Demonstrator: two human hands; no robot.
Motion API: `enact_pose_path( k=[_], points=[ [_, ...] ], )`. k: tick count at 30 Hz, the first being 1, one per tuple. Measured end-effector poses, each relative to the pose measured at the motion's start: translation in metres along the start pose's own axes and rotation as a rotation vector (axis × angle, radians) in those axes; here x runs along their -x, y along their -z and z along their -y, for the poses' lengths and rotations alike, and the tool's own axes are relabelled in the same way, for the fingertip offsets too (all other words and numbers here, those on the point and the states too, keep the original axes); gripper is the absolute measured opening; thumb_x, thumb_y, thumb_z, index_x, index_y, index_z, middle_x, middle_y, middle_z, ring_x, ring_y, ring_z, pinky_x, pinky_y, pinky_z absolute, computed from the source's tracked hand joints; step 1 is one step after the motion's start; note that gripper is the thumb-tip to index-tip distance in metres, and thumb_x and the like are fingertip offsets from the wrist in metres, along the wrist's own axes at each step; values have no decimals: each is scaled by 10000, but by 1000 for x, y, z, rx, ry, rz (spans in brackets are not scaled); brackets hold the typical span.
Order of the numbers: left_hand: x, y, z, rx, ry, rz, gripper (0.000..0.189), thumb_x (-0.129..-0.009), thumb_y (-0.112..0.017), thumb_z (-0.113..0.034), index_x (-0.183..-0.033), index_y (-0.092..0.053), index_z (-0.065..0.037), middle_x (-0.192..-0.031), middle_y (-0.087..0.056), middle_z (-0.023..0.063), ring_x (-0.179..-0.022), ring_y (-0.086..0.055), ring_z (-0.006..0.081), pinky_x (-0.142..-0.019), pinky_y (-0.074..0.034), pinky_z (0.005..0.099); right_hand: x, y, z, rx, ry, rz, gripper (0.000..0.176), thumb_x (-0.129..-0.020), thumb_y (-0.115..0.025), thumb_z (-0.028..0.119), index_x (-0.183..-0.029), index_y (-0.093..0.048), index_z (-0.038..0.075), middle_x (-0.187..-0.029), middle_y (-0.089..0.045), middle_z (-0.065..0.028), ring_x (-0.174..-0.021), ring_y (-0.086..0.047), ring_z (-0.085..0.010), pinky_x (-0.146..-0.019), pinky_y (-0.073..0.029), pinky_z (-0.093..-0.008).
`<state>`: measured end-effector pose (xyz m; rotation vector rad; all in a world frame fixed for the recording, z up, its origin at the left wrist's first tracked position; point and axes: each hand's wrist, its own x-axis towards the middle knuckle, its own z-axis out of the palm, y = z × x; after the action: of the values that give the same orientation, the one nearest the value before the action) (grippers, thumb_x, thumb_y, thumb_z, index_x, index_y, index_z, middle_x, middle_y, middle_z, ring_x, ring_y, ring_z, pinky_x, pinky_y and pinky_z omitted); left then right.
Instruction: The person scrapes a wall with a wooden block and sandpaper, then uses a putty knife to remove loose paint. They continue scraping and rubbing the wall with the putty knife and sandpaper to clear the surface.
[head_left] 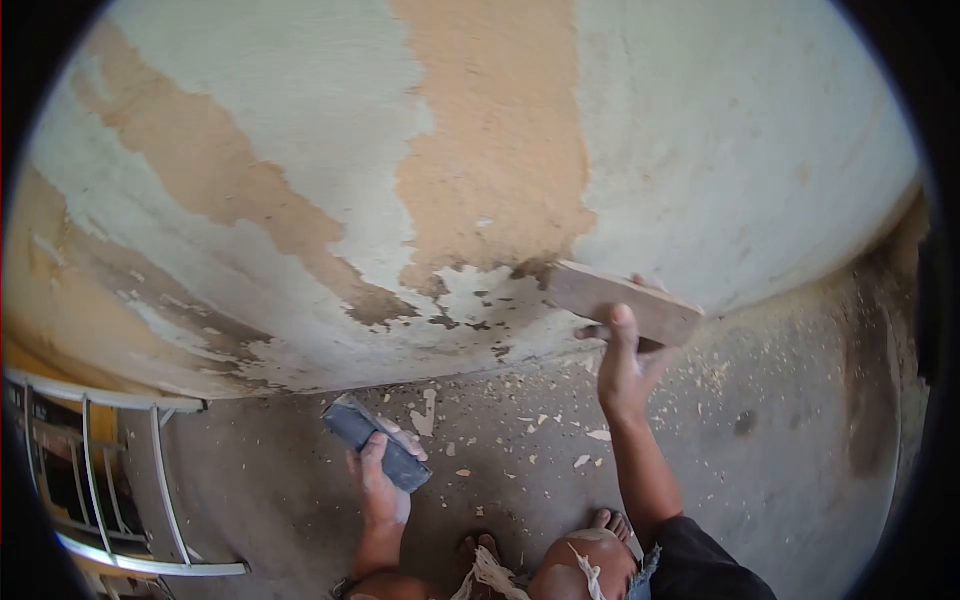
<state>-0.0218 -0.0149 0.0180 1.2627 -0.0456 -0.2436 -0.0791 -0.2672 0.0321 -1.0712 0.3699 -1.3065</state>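
Note:
My right hand (pixel 632 362) is closed round a flat brown wooden block (pixel 622 303), the thumb across its face. The block's left end is at the low part of the wall (pixel 690 200), by a dark patch; whether it touches cannot be told. Lower left, my left hand (pixel 378 475) grips a dark grey sanding block (pixel 375 440), held over the floor away from the wall. Pale dust coats the fingers of this hand. The wall's pale paint has come off in wide strips, baring an orange-tan layer (pixel 495 130) beneath.
An aluminium ladder (pixel 160 470) is at the left, close to the wall. Paint flakes (pixel 583 461) and dust litter the grey concrete floor (pixel 290 510). My knee (pixel 585 570) and feet show at the bottom edge. A dark stained strip (pixel 868 370) runs along the right.

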Motion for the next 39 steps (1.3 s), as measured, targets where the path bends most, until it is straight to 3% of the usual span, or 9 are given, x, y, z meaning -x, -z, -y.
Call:
enact_pose_path(
  k=[9, 13, 14, 17, 21, 25, 27, 32, 39],
  points=[
    [3, 6, -13, 82, -13, 29, 214, -903, -552, -247, -973, -535, -45, -673, -562, 112, -637, -570, 221, -645, -486, 355, 8, -37, 25, 49, 101, 321, 540, -914, -668, 221, -1298, -405, -55, -1224, -503, -203, -961, -622, -280, -628, -617, -364],
    [-1, 14, -13, 128, -21, 41, 189, -904, -556, -215, -971, -544, -39, -699, -579, 109, -640, -589, 219, -618, -500, 354, -16, -65, 33, 70, 58, 205, 469, -934, -643, 200, -1280, -428, -33, -1198, -512, -187, -936, -636, -260, -644, -611, -340],
    [-1, 16, -15, 161, -29, 48, 180, -904, -562, -197, -972, -552, -30, -719, -595, 108, -636, -603, 216, -621, -512, 353, -14, -64, 28, 181, 22, 485, 451, -942, -632, 194, -1278, -444, -41, -1161, -547, -182, -925, -635, -240, -624, -607, -330],
    [-1, 17, -19, 199, -49, 37, 176, -906, -561, -192, -973, -551, -30, -717, -595, 102, -625, -601, 216, -620, -512, 352, -3, -87, 53, 29, 241, 537, 360, -919, -654, 118, -1195, -516, -69, -1083, -602, -193, -890, -659, -233, -616, -602, -315],
    [-2, 21, -22, 289, -33, -5, 170, -905, -567, -191, -971, -549, -35, -713, -593, 99, -617, -595, 211, -616, -514, 355, -21, -122, 78, 37, 169, 361, 365, -895, -695, 126, -1174, -556, -62, -1004, -634, -179, -858, -670, -217, -618, -589, -299],
    [-1, 24, -32, 326, -58, -5, 159, -905, -564, -185, -974, -546, -42, -717, -593, 98, -621, -595, 206, -606, -514, 353, -2, -123, 64, 246, 275, 706, 351, -909, -675, 109, -1182, -538, -64, -1025, -638, -186, -895, -673, -230, -623, -587, -301],
    [-1, 29, -35, 354, -61, -11, 158, -904, -560, -183, -973, -544, -42, -716, -593, 99, -620, -593, 205, -606, -514, 353, -6, -125, 79, 50, 136, 455, 393, -903, -657, 45, -1226, -472, -83, -1057, -631, -204, -922, -674, -251, -667, -609, -307],
    [-6, 37, -32, 355, -87, -39, 160, -904, -547, -187, -971, -542, -42, -710, -588, 100, -617, -591, 207, -605, -513, 352, -13, -131, 71, 78, 426, 578, 373, -916, -631, 43, -1227, -475, -90, -1089, -613, -221, -917, -672, -250, -686, -622, -318],
    [-7, 36, -30, 338, -72, -13, 172, -909, -537, -195, -972, -542, -34, -705, -582, 99, -609, -583, 203, -600, -509, 347, -23, -161, 112, 171, 480, 658, 359, -925, -628, 67, -1219, -496, -91, -1070, -618, -215, -905, -682, -262, -651, -627, -313]
  ],
)
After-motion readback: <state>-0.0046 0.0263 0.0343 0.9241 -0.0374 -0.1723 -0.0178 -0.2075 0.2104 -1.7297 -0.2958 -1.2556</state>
